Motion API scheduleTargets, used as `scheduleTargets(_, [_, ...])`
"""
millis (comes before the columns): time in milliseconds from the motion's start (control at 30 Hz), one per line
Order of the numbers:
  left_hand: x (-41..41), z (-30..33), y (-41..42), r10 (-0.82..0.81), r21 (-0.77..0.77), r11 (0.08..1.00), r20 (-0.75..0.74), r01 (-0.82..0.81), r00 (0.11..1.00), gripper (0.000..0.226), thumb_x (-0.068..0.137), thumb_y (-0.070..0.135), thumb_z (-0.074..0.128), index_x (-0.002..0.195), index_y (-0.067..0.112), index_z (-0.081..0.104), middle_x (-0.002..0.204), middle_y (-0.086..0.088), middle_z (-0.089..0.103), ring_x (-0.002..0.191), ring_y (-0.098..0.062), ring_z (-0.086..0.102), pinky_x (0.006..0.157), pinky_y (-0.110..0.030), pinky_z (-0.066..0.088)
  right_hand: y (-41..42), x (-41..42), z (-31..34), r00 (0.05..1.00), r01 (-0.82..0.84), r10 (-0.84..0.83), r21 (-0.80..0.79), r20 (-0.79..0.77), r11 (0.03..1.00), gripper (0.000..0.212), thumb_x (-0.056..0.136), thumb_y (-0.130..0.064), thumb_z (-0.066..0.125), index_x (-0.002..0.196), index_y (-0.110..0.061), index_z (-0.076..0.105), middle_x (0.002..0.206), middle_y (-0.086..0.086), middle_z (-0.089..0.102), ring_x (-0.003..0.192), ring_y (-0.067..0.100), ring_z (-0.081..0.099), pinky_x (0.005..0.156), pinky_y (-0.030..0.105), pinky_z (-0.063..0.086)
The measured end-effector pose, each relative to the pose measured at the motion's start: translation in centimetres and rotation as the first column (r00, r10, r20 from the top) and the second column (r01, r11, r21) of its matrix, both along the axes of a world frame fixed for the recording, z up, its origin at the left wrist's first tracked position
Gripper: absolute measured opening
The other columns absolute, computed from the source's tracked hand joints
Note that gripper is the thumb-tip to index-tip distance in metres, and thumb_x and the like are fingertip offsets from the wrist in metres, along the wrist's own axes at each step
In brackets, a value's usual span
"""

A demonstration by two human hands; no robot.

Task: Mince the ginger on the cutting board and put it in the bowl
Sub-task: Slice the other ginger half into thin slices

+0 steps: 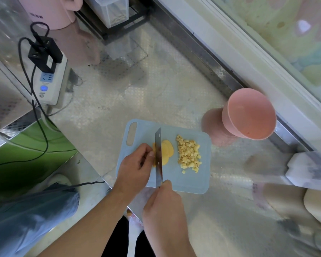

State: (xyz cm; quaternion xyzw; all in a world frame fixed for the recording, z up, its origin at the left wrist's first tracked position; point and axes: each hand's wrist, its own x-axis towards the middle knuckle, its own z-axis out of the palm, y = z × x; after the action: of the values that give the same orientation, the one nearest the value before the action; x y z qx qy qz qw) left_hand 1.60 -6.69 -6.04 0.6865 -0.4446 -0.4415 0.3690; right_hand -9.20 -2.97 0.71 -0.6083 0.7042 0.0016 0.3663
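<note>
A pale blue cutting board [189,179] lies on the steel counter. On it sit overlapping yellow ginger slices [166,152] and, to their right, a pile of diced ginger [188,153]. My right hand [164,204] grips the handle of a knife [158,153], whose blade stands edge-down across the slices. My left hand [135,166] has curled fingers pressing on the slices just left of the blade. An empty pink bowl [248,114] stands upright beyond the board's right corner.
A white power strip [50,84] with black plugs and cables lies at the left. A pink appliance [52,12] and a clear container [111,10] stand at the back. The counter's raised steel edge [211,65] runs behind the bowl.
</note>
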Motion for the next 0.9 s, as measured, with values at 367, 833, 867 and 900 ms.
scheduleTargets(367, [-0.1,0.1,0.1,0.007,0.006,1.0,0.001,-0.007,1.0,0.027,0.107,0.02,0.052,0.081,0.023,0.051,0.062,0.012,0.052,0.057,-0.009,0.046,0.056,-0.021,0.036,-1.5,0.3,-1.5,0.997,0.011,-0.012,-0.001,-0.075,1.0,0.004,0.097,-0.025,0.043,0.094,-0.026,0.04,0.071,-0.012,0.048,0.058,0.0,0.044,0.053,0.021,0.045])
scheduleTargets(833, [0.2,-0.4,0.2,-0.014,0.028,1.0,0.043,0.012,0.999,0.024,0.106,0.022,0.054,0.082,0.026,0.052,0.067,0.009,0.057,0.062,-0.012,0.052,0.058,-0.024,0.039,-1.6,1.1,-3.8,0.995,0.045,-0.051,-0.065,-0.09,0.997,0.012,0.092,-0.034,0.05,0.089,-0.032,0.039,0.068,-0.012,0.051,0.058,0.002,0.053,0.055,0.035,0.057])
scheduleTargets(867, [0.2,-0.3,0.2,-0.007,0.028,1.0,0.041,0.006,0.999,0.023,0.106,0.023,0.054,0.083,0.027,0.052,0.067,0.01,0.057,0.063,-0.012,0.052,0.058,-0.024,0.04,-1.5,1.2,-3.9,0.993,0.049,-0.056,-0.074,-0.1,0.996,0.012,0.092,-0.035,0.049,0.088,-0.033,0.038,0.067,-0.011,0.051,0.057,0.003,0.052,0.054,0.035,0.057])
scheduleTargets(900, [0.1,-0.2,0.1,0.002,0.031,1.0,0.033,-0.003,0.999,0.022,0.106,0.024,0.055,0.084,0.027,0.053,0.067,0.011,0.057,0.063,-0.011,0.053,0.058,-0.023,0.04,-1.5,1.1,-4.0,0.993,0.053,-0.061,-0.079,-0.101,0.995,0.013,0.092,-0.035,0.049,0.087,-0.034,0.037,0.067,-0.011,0.051,0.057,0.003,0.053,0.054,0.035,0.058])
